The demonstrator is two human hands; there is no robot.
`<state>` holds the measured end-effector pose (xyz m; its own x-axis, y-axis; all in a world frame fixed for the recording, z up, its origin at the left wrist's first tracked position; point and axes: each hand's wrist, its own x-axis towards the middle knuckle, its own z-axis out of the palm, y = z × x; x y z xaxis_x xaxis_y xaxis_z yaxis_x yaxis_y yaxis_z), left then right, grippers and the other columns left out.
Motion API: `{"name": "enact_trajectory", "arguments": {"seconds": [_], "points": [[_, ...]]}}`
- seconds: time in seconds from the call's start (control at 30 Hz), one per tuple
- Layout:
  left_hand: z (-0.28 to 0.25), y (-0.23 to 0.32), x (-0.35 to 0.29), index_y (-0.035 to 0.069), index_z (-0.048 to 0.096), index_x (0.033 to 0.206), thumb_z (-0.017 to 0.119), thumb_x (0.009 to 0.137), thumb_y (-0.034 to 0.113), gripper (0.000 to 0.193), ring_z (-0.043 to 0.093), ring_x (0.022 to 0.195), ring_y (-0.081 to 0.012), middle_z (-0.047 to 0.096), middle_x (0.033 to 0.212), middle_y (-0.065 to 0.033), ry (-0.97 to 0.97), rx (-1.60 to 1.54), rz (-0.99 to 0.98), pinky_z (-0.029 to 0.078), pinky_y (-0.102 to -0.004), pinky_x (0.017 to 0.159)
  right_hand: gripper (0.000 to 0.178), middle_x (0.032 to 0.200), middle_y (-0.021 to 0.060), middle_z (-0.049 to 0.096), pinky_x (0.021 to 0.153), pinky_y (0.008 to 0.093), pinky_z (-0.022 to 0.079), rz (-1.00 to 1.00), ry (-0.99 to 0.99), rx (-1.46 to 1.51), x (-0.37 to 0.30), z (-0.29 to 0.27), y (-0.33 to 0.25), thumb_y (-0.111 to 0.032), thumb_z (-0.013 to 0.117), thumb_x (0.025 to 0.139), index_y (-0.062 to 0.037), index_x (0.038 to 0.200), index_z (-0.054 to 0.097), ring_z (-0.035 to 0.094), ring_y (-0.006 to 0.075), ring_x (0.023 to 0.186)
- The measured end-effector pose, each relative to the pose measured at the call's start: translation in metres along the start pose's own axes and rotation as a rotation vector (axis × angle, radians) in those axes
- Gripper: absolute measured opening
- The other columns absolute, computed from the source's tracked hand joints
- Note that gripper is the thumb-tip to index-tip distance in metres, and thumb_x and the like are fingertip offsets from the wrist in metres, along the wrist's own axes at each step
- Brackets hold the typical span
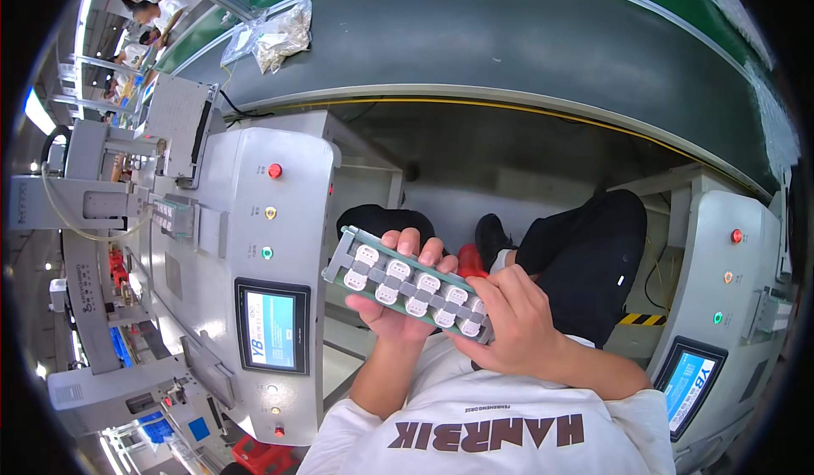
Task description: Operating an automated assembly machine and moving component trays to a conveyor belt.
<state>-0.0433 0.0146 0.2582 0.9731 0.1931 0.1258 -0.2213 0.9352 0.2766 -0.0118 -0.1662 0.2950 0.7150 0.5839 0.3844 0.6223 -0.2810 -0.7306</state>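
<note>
Tray [340, 261]: we found it held before the shirt [449, 390], carrying white pieces [427, 282].
Left hand [392, 315]: clamped around its edges.
Right hand [513, 314]: closed on its right end.
Handling: we judged level, steady support best, pieces unsqueezed.

Speaker A: "Specify upper garment."
Speaker B: "Note white T-shirt [483, 460] with short white sleeves [638, 424]. Printed across the front with bold, dark block lettering [500, 433], plus one line of smaller print [486, 409]."
Speaker A: "Specify lower garment."
Speaker B: "Note black trousers [568, 242]. Marked on the right leg with a small white rectangle [621, 281]."
Speaker A: "Specify footwear."
Speaker B: "Note dark shoe [489, 239]."
</note>
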Motion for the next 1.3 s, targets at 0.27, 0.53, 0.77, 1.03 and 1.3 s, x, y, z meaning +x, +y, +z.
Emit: {"name": "enact_trajectory", "arguments": {"seconds": [0.27, 0.53, 0.77, 1.03, 1.3], "points": [[-0.006, 0.004, -0.003, 0.018, 0.050, 0.131, 0.094, 0.074, 0.058, 0.082, 0.048, 0.113, -0.0205, 0.051, 0.123, 0.0017, -0.046, 0.037, 0.006, 0.039, -0.0432, 0.101, 0.065, 0.092, 0.0137, 0.055, 0.061, 0.0382, 0.048, -0.081, 0.032, 0.020, 0.001, 0.005, 0.007, -0.024, 0.093, 0.064, 0.0086, 0.113, 0.064, 0.058, 0.0282, 0.077], [-0.001, 0.006, -0.002, 0.020, 0.049, 0.145, 0.087, 0.076, 0.067, 0.092, 0.046, 0.118, -0.0240, 0.050, 0.128, -0.0003, -0.001, 0.044, -0.044, 0.039, -0.0461, 0.105, 0.063, 0.089, 0.0127, 0.055, 0.058, 0.0386, 0.046, -0.040, 0.046, 0.058, -0.002, 0.007, 0.012, -0.025, 0.093, 0.064, 0.0066, 0.112, 0.066, 0.057, 0.0277, 0.072], [-0.008, 0.000, -0.009, 0.019, 0.051, 0.138, 0.084, 0.079, 0.069, 0.085, 0.048, 0.118, -0.0259, 0.052, 0.126, -0.0004, -0.014, 0.031, -0.032, 0.040, -0.0460, 0.105, 0.060, 0.091, 0.0126, 0.058, 0.063, 0.0405, 0.051, -0.001, -0.020, 0.045, -0.006, 0.007, 0.014, -0.028, 0.092, 0.067, 0.0021, 0.113, 0.068, 0.060, 0.0312, 0.075], [0.000, 0.000, -0.016, 0.014, 0.050, 0.136, 0.086, 0.077, 0.069, 0.088, 0.052, 0.121, -0.0265, 0.054, 0.126, -0.0038, 0.024, 0.212, -0.039, 0.046, -0.0454, 0.105, 0.070, 0.103, 0.0163, 0.062, 0.072, 0.0411, 0.054, 0.005, -0.147, 0.015, 0.006, -0.003, -0.002, -0.028, 0.092, 0.067, 0.0045, 0.122, 0.064, 0.064, 0.0337, 0.087], [-0.016, -0.010, -0.037, 0.007, 0.049, 0.146, 0.079, 0.089, 0.060, 0.084, 0.058, 0.129, -0.0242, 0.057, 0.135, -0.0070, 0.213, 0.095, -0.226, 0.050, -0.0437, 0.110, 0.060, 0.083, 0.0137, 0.060, 0.058, 0.0378, 0.047, 0.030, -0.139, 0.051, 0.007, 0.005, 0.007, -0.021, 0.092, 0.068, 0.0044, 0.115, 0.065, 0.060, 0.0268, 0.064]]}}
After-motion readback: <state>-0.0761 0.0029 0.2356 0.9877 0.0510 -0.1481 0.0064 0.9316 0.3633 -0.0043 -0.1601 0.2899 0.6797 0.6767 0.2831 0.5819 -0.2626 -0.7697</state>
